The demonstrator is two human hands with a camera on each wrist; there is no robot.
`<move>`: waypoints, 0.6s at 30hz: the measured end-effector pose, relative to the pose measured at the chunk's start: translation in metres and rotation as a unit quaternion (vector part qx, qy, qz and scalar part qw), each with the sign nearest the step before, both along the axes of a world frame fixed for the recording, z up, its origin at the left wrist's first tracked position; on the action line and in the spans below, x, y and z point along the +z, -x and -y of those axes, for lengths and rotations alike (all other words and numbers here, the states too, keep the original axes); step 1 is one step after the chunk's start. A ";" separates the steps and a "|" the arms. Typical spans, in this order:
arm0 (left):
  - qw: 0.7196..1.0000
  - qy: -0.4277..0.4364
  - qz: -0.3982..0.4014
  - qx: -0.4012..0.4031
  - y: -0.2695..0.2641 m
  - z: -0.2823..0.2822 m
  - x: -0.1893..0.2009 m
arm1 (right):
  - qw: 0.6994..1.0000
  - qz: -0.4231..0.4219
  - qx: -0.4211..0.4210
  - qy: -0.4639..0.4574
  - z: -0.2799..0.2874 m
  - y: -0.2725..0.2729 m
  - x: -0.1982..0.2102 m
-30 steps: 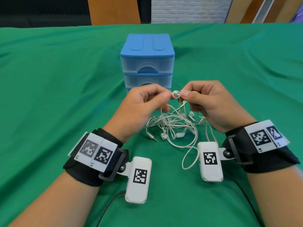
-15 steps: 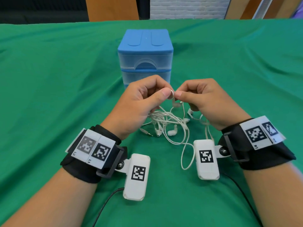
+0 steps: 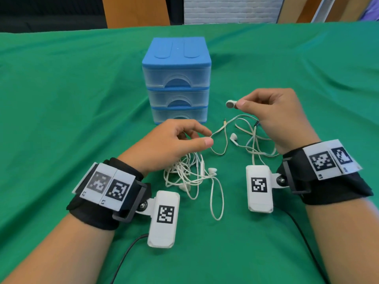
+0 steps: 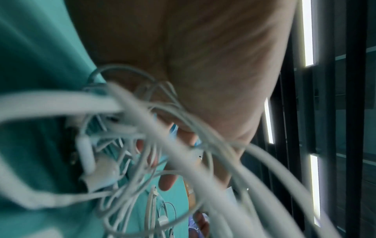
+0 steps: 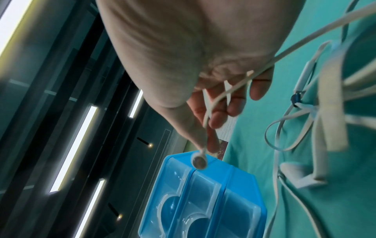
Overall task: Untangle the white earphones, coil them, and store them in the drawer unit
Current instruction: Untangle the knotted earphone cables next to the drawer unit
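Note:
The white earphones lie on the green cloth as a tangle (image 3: pixel 189 174) under my left hand, with looser loops (image 3: pixel 253 140) under the right. My right hand (image 3: pixel 239 104) pinches one earbud (image 3: pixel 230 104) between thumb and forefinger, raised in front of the blue drawer unit (image 3: pixel 176 78); the right wrist view shows that earbud (image 5: pixel 199 161) against the unit (image 5: pixel 203 201). My left hand (image 3: pixel 205 138) is curled, thumb and forefinger pinching a cable that runs to the jack plug (image 3: pixel 225 121). All three drawers are closed. Blurred cables (image 4: pixel 142 145) fill the left wrist view.
The green cloth (image 3: pixel 71 119) covers the whole table. The drawer unit stands just beyond my hands, at the centre. Black camera leads (image 3: pixel 127 255) trail off both wrists toward the near edge. Wooden panels and a white wall stand behind the table.
My hands have drawn apart. The right carried the earbud up and to the right, pulling cable out of the tangle. The left let go of the earbud, dropped lower and now pinches a cable.

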State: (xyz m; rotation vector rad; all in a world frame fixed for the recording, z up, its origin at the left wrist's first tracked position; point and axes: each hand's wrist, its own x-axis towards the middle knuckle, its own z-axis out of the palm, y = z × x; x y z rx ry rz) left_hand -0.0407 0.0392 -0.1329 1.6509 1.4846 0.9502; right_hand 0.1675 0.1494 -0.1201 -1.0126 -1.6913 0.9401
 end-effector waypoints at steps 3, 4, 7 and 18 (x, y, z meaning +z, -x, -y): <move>0.998 0.035 -0.046 -0.019 0.000 0.001 -0.001 | 0.994 0.099 0.038 0.039 0.001 -0.001 -0.003; 0.997 0.043 -0.055 -0.024 0.001 0.002 0.000 | 0.989 0.132 0.041 0.049 0.001 -0.002 -0.004; 0.994 0.067 -0.084 -0.037 0.005 0.003 0.001 | 0.983 0.170 0.024 0.064 -0.002 -0.004 -0.006; 0.994 -0.062 -0.025 0.082 0.015 -0.004 -0.005 | 0.971 0.109 0.213 0.015 0.026 0.009 0.009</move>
